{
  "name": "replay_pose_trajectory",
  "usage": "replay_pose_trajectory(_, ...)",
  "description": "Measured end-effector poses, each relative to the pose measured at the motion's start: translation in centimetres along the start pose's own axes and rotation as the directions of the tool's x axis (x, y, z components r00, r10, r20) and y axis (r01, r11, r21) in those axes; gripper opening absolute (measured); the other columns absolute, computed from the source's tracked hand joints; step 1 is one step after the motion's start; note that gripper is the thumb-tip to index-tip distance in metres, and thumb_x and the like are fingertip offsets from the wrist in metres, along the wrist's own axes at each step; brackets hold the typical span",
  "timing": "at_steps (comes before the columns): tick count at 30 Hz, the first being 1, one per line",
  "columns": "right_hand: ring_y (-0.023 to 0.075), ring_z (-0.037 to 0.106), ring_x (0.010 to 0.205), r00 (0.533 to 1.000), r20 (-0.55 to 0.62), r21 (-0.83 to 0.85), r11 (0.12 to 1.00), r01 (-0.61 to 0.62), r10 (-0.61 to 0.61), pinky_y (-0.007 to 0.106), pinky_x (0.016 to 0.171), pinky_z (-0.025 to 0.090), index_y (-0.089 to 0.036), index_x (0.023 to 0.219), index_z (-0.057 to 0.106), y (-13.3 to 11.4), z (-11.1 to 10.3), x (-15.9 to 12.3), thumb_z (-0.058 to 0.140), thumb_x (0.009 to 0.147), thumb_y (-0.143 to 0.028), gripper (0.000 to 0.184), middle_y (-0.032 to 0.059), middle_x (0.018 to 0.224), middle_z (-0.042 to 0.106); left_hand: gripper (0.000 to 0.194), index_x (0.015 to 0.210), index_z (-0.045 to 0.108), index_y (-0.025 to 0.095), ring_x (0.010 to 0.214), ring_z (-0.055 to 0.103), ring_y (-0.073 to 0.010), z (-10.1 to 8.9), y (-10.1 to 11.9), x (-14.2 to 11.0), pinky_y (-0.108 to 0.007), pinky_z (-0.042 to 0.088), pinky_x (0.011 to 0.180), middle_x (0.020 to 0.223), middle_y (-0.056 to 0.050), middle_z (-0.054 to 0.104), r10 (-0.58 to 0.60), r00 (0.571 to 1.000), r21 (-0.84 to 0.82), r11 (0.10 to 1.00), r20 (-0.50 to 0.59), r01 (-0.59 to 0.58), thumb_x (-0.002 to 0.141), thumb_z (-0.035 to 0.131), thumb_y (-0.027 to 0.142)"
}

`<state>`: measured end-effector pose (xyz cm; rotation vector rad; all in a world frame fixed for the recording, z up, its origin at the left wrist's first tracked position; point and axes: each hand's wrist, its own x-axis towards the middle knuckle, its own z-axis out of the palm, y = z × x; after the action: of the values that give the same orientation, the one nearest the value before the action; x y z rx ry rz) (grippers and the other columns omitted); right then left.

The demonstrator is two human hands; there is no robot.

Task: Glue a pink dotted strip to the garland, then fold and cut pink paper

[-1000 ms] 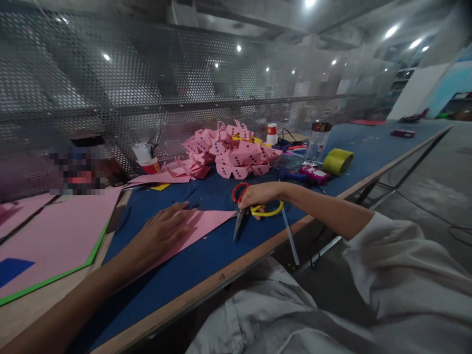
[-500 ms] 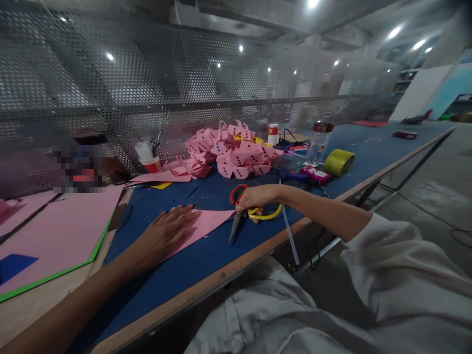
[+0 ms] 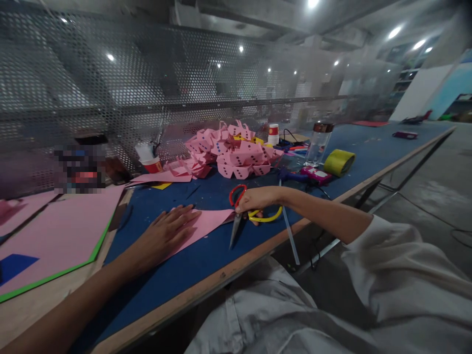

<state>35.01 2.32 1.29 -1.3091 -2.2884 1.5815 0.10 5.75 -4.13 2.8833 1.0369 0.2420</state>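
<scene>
My left hand (image 3: 170,230) lies flat on a piece of pink paper (image 3: 208,222), fingers stretched over it, pressing it to the blue tabletop (image 3: 162,290). The paper narrows to a point at its right end. There my right hand (image 3: 254,200) is closed round a pair of scissors (image 3: 236,228) with one red and one yellow handle loop. The blades slant down toward the table's front edge. My right thumb and fingers are at the paper's tip; whether they pinch it I cannot tell.
Folded pink paper pieces with dark dots (image 3: 239,155) are heaped behind my hands. A clear jar (image 3: 317,145), a yellow-green tape roll (image 3: 339,162) and a blue glue gun (image 3: 295,175) stand at the right. Large pink sheets (image 3: 70,226) lie left. A translucent glue stick (image 3: 291,236) overhangs the front edge.
The scissors and my right hand have shifted very slightly, the blades tipping a little lower. My left hand has stayed in place on the pink paper.
</scene>
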Motion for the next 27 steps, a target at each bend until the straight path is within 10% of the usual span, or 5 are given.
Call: replay_pose_trajectory(27, 0.0088, 0.050, 0.044, 1.000, -0.005, -0.011, 1.000, 0.018, -0.019, 0.020, 0.050, 0.040, -0.014, 0.073, 0.060, -0.5, -0.2, 0.7, 0.051, 0.101, -0.039, 0.038, 0.0020, 0.055, 0.067, 0.056, 0.153, 0.045, 0.038, 0.153, 0.031, -0.0263, -1.0, 1.0, 0.2, -0.054, 0.020, 0.124, 0.165, 0.002, 0.037, -0.037, 0.997, 0.036, 0.999, 0.063, 0.035, 0.105, 0.023, 0.058)
